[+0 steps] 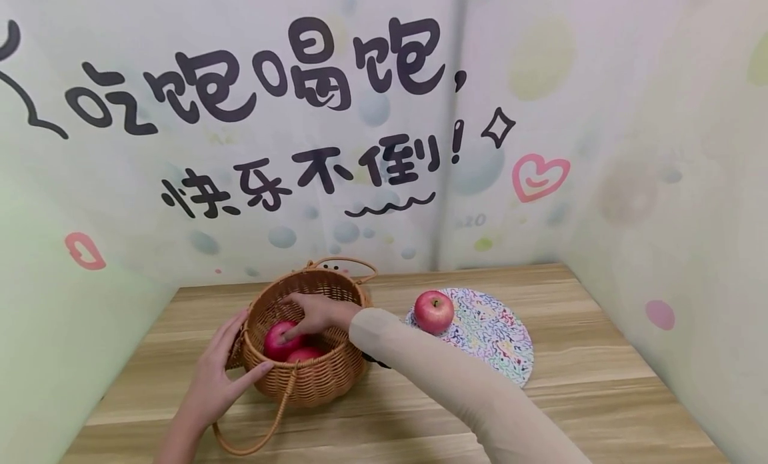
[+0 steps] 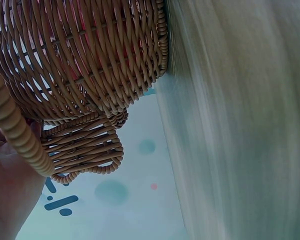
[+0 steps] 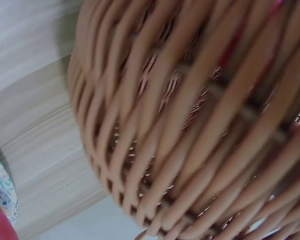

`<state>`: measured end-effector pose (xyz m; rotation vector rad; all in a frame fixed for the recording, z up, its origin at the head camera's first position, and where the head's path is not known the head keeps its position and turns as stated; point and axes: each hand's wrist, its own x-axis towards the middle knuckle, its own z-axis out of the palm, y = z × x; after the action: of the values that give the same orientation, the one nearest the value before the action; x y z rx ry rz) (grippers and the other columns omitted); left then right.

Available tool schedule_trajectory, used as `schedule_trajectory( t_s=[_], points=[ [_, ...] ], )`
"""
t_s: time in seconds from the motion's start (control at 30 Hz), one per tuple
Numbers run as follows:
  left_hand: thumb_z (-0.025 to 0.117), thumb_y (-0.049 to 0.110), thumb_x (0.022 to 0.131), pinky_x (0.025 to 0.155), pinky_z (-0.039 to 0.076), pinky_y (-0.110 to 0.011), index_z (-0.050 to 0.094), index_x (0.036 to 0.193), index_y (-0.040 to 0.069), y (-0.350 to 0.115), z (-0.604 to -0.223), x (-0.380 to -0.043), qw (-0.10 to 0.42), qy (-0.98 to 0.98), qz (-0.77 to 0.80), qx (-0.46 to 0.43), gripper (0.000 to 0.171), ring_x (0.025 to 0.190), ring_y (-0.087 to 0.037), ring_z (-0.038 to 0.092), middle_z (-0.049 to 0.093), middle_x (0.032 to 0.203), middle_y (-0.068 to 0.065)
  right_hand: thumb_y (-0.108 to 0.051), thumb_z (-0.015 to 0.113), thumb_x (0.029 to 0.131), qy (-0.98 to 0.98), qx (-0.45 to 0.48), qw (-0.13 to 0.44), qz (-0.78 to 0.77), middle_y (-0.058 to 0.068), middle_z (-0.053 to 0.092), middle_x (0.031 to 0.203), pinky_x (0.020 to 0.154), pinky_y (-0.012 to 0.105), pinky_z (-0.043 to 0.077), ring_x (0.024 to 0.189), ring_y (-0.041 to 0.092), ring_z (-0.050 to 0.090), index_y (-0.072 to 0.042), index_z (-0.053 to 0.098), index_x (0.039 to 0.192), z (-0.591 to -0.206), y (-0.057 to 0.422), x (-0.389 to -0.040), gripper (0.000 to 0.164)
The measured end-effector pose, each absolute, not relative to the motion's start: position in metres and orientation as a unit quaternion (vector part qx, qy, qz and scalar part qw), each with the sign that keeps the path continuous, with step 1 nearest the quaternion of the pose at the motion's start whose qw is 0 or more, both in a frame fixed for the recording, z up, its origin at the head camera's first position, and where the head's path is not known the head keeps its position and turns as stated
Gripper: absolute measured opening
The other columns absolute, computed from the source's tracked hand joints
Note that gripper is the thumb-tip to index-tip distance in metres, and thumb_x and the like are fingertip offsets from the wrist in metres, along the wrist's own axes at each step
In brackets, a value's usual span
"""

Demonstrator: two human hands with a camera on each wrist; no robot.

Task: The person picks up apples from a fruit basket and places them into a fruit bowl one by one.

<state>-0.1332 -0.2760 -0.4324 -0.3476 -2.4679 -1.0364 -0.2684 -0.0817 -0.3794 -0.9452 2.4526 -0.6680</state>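
A brown wicker basket [image 1: 309, 384] stands on the table, with a red apple [image 1: 281, 344] and a second red apple [image 1: 305, 355] inside. My left hand [image 1: 211, 374] holds the basket's left side, its thumb on the near rim and its fingers along the outer wall. In the left wrist view, that hand is partly hidden by the handle [image 2: 15, 122], beside a woven flap [image 2: 82, 145]. My right hand [image 1: 321, 315] reaches over the right rim into the basket. Its fingers are spread, and one digit touches the upper apple. The right wrist view shows mostly basket weave [image 3: 190, 120].
Right of the basket, a round, colourfully patterned mat [image 1: 501, 331] bears another red apple [image 1: 435, 312]. One basket handle [image 1: 255, 447] hangs down at the front; the other handle [image 1: 345, 259] stands at the back. Printed walls [image 1: 384, 244] enclose the wooden table [image 1: 576, 384].
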Motion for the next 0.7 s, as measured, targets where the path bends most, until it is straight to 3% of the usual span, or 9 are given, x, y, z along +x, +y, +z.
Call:
schedule_trajectory(
  t_s=[0.47,0.7],
  points=[
    [0.087,0.019,0.088,0.09,0.048,-0.012,0.035,0.166,0.014,-0.277,-0.4351,-0.1346,0.209,-0.898,-0.371,-0.115,0.094,0.133,-0.039,0.053,0.044,0.161,-0.018,-0.043,0.08,0.093,0.877,-0.353,0.243,-0.22,0.006,0.041,0.167,0.12,0.034,0.039,0.153,0.02,0.04,-0.023,0.038,0.164,-0.3864,-0.083,-0.2742,0.085],
    [0.087,0.019,0.087,0.091,0.045,-0.007,0.037,0.165,0.013,-0.2763,-0.4369,-0.1376,0.213,-0.897,-0.37,-0.116,0.094,0.133,-0.03,0.052,0.045,0.16,-0.016,-0.044,0.081,0.092,0.876,-0.347,0.251,-0.224,0.002,0.043,0.166,0.12,0.034,0.039,0.152,0.018,0.04,-0.024,0.039,0.163,-0.3849,-0.0863,-0.2774,0.085]
  ],
)
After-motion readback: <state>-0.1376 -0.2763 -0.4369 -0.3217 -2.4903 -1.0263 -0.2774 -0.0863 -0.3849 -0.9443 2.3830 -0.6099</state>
